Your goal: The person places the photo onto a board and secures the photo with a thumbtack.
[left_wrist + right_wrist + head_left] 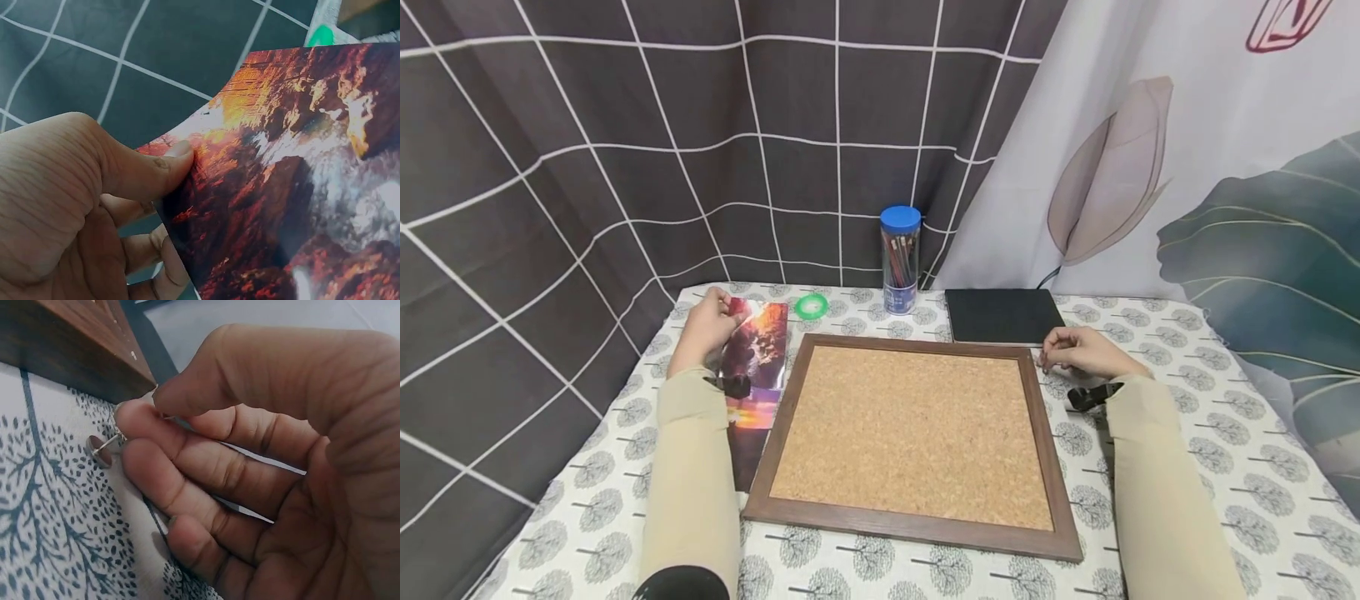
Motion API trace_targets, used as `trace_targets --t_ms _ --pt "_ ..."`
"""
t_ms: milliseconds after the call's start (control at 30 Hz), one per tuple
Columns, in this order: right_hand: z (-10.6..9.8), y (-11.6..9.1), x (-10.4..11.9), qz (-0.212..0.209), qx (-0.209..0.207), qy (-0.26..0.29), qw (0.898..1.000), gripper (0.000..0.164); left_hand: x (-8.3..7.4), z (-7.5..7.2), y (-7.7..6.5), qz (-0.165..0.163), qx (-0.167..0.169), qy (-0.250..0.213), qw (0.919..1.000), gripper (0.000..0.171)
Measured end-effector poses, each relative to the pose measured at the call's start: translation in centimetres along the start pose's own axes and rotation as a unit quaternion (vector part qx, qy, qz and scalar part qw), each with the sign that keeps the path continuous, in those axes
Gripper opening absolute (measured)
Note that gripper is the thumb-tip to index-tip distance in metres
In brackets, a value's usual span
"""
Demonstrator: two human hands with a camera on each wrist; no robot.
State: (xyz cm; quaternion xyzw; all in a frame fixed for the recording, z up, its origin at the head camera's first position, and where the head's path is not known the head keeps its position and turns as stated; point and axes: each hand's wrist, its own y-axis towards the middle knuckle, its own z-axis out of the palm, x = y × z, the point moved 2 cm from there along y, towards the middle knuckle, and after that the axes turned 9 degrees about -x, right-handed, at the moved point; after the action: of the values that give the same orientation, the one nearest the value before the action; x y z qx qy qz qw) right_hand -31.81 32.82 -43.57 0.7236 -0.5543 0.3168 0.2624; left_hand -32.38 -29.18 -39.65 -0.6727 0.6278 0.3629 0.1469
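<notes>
Corkboard [910, 442], brown-framed and bare: lies flat on the tree-print tablecloth [1232, 533], between two sleeved forearms. Beyond its far right corner, a flat black pad [1003, 315]. By its left side, two glossy photos: a sunset print [758, 417], partly covered by a fiery rock print [762, 346], with a corner of the upper one pinched between thumb and fingers of the left hand [703, 329]. Just outside the frame's right edge, the right hand [1086, 350], with thumb and forefinger drawn together; cannot tell whether clamped on anything. Smallest, beside those fingertips, a round-headed pin [100, 452], shaft toward them. Looks like the gathering step, with nothing fixed to the cork. Seems to call next for a sure pinch on the pin, then for carrying the rock print over unbent.
</notes>
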Motion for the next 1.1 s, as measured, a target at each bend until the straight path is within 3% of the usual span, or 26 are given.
trace_targets --t_ms 267,567,700,800,900,1000,1100 --pt "0.4 0.2 -1.1 0.009 0.009 0.013 1.000 0.012 -1.9 -1.2 -0.2 0.015 -0.059 -0.007 0.9981 0.035" --pt "0.6 -0.1 -0.9 -0.001 0.000 0.025 1.000 0.010 -4.4 -1.9 -0.3 0.081 -0.129 -0.011 0.9883 0.033" --pt "0.5 -0.1 -0.8 -0.009 -0.009 0.022 1.000 0.010 -5.6 -1.9 -0.3 0.109 -0.137 -0.012 0.9845 0.031" --pt "0.3 0.1 -0.7 -0.013 -0.020 0.001 1.000 0.010 -6.6 -1.8 -0.3 0.119 -0.115 -0.035 0.9856 0.030" --pt "0.0 0.3 -0.2 -0.025 -0.039 -0.018 0.999 0.010 -7.4 -1.4 -0.4 0.120 -0.072 -0.055 0.9887 0.033" --pt "0.0 0.6 1.4 -0.049 -0.056 -0.030 0.997 0.014 -8.0 -0.6 -0.5 0.113 -0.009 -0.067 0.9913 0.038" --pt "0.7 0.7 4.1 -0.076 -0.067 -0.019 0.995 0.018 -8.4 0.6 -0.7 0.100 0.070 -0.093 0.9882 0.040"
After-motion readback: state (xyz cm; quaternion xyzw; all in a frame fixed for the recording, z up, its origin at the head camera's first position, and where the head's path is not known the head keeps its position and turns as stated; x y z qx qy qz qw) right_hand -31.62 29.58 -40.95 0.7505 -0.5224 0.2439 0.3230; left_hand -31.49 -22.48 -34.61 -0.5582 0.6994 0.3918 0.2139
